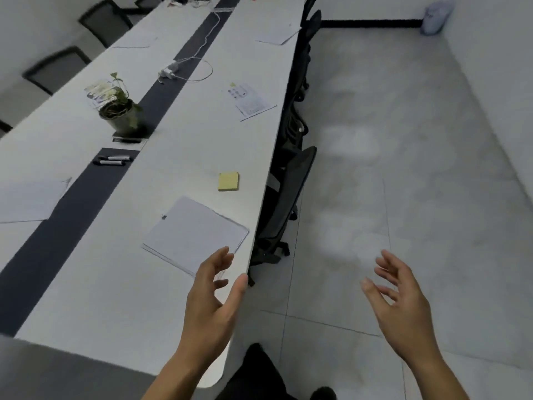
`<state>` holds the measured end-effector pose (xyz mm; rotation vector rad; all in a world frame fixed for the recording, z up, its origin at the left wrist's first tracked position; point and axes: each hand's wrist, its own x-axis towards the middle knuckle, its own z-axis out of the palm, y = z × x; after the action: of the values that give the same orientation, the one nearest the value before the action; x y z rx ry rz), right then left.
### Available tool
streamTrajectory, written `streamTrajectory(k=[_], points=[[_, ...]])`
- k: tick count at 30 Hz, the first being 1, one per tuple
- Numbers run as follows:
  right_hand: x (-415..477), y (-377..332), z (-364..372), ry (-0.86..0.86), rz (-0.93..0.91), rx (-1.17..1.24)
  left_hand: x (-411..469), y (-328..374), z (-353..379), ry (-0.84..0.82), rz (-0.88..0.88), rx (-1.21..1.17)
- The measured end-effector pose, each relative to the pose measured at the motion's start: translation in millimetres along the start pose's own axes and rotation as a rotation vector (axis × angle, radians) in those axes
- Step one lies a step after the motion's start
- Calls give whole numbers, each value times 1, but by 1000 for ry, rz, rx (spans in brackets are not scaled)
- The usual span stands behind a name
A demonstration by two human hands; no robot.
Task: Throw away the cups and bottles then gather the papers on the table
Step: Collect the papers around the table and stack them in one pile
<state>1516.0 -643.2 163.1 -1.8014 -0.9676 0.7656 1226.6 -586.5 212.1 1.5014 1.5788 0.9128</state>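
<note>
A long white table [121, 284] runs away from me on the left. A clipped stack of white papers [196, 233] lies near its right edge. My left hand [213, 301] hovers just in front of that stack, fingers loosely spread, holding nothing. My right hand [401, 304] is out over the floor to the right of the table, also spread and holding nothing. Further along lie a printed sheet [251, 101], a blank sheet [277, 36], a sheet at the left edge [28, 202] and another far sheet [135, 40]. No cups or bottles are visible.
A yellow sticky-note pad [228, 181], a potted plant [119, 111], two markers [112, 160] and a white charger with cable [170, 72] sit on the table. Black office chairs [288, 183] line its right side. A white bag [437, 14] stands in the far corner.
</note>
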Motion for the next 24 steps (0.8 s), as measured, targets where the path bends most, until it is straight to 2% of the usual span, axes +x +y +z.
streamTrajectory(k=[7,13,19,24], points=[[133,-17,61,-237,-88,-58,73,-32,24,223,-132,-23],[225,-40,126,-497,-196,-234,153,-74,39,379,-317,-55],[293,-56,210,-800,-223,-366,187,-105,49,396,-450,93],[333,-51,290,-1133,-252,-477,196,-139,56,401,-773,170]])
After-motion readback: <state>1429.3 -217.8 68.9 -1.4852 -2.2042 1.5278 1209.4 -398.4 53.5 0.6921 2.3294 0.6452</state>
